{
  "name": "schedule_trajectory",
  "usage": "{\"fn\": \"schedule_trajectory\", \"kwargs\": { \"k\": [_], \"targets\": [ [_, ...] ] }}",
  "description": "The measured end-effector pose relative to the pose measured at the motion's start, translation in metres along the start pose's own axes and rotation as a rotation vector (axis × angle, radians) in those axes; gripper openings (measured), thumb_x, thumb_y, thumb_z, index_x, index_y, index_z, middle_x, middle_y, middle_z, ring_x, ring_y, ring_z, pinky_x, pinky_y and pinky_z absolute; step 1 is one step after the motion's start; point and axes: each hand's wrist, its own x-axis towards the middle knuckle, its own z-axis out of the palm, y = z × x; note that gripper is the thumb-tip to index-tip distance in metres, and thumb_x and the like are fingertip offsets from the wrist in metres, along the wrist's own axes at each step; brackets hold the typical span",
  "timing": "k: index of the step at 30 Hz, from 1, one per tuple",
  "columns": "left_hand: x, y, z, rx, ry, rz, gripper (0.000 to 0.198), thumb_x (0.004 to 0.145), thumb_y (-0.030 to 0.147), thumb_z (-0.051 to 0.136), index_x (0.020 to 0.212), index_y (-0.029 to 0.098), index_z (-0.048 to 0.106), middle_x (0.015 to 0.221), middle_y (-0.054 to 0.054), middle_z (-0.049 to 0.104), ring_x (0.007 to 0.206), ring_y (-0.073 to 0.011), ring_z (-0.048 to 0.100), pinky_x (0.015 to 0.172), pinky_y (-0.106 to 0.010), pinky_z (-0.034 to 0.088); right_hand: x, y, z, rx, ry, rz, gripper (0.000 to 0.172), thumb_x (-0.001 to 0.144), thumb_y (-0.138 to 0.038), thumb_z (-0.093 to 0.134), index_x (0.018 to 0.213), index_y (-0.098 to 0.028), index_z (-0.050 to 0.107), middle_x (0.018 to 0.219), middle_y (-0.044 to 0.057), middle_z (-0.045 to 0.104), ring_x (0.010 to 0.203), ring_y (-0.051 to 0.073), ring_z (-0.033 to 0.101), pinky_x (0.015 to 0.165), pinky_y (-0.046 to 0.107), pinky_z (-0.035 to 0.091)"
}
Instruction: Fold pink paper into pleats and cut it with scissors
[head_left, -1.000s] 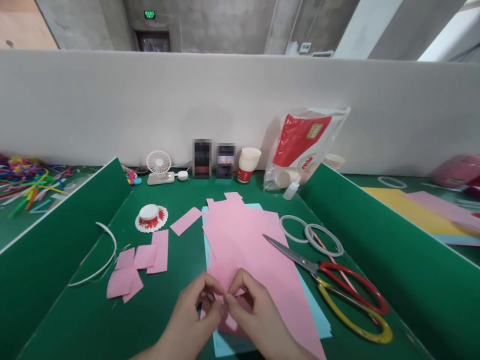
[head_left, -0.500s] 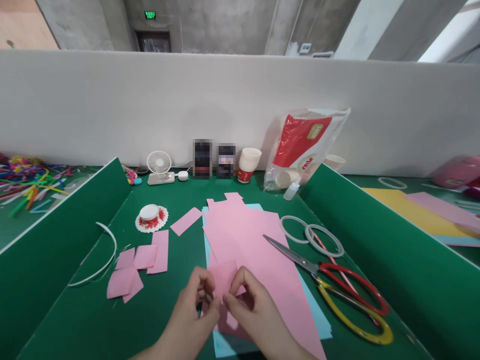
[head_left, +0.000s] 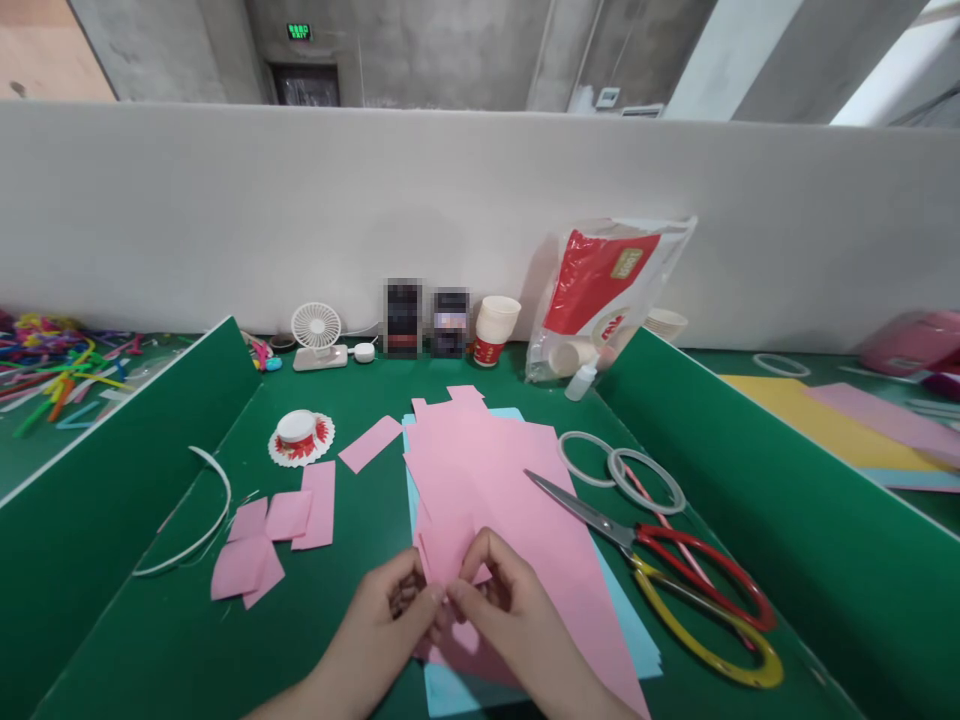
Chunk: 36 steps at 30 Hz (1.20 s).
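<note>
Craft workshop, green partitioned tables (head_left: 150,420), pink paper sheets (head_left: 487,470), scissors (head_left: 660,560), bare concrete walls

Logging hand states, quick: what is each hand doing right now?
Left hand: closed, pinching the small pink paper piece.
Right hand: closed, pinching the same piece.

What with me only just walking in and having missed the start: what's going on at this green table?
A person is working paper with both bare hands. The left hand and right hand pinch a small pink paper piece between the fingertips, above a stack of pink sheets lying on a light blue sheet. Scissors lie untouched to the right, blades on the pink sheets. Cut pink pieces lie to the left.
</note>
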Motion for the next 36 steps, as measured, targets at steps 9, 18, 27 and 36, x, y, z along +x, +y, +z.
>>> {"fn": "schedule_trajectory", "kwargs": {
  "k": [9, 18, 27, 36],
  "targets": [
    [0.0, 0.006, -0.004, 0.094, 0.1, 0.074, 0.018, 0.07, 0.033, 0.052, 0.066, 0.015, 0.051, 0.05, 0.007, 0.039, 0.046, -0.0083, 0.036, 0.044, -0.019, 0.031, 0.002, -0.004, -0.01, -0.075, -0.026, -0.047, 0.013, 0.067, -0.025, 0.054, 0.06, -0.019, 0.045, 0.056, -0.004, 0.047, 0.056, 0.011, 0.047, 0.055, 0.023, 0.038],
    [0.002, 0.011, -0.009, 0.138, 0.073, 0.121, 0.013, 0.068, 0.026, 0.052, 0.069, 0.014, 0.058, 0.06, 0.001, 0.051, 0.059, -0.0133, 0.046, 0.055, -0.022, 0.037, 0.003, -0.01, -0.013, -0.118, -0.014, -0.017, 0.017, 0.063, -0.018, 0.054, 0.054, -0.019, 0.04, 0.051, -0.007, 0.043, 0.05, 0.009, 0.042, 0.049, 0.021, 0.034],
    [0.002, 0.014, -0.01, 0.15, 0.003, 0.128, 0.018, 0.069, 0.021, 0.051, 0.08, 0.014, 0.063, 0.069, -0.002, 0.062, 0.064, -0.016, 0.052, 0.061, -0.024, 0.04, 0.003, -0.011, -0.016, -0.008, -0.08, 0.045, 0.019, 0.064, -0.016, 0.055, 0.058, -0.02, 0.037, 0.047, -0.008, 0.047, 0.047, 0.009, 0.047, 0.048, 0.021, 0.037],
    [0.001, 0.014, -0.005, 0.055, 0.071, 0.106, 0.017, 0.066, 0.022, 0.052, 0.077, 0.014, 0.063, 0.058, 0.002, 0.056, 0.053, -0.0124, 0.047, 0.057, -0.023, 0.041, 0.004, -0.005, -0.008, 0.223, -0.272, 0.067, 0.028, 0.062, -0.022, 0.064, 0.088, -0.02, 0.055, 0.077, -0.001, 0.059, 0.073, 0.013, 0.056, 0.068, 0.025, 0.042]
  ]
}}
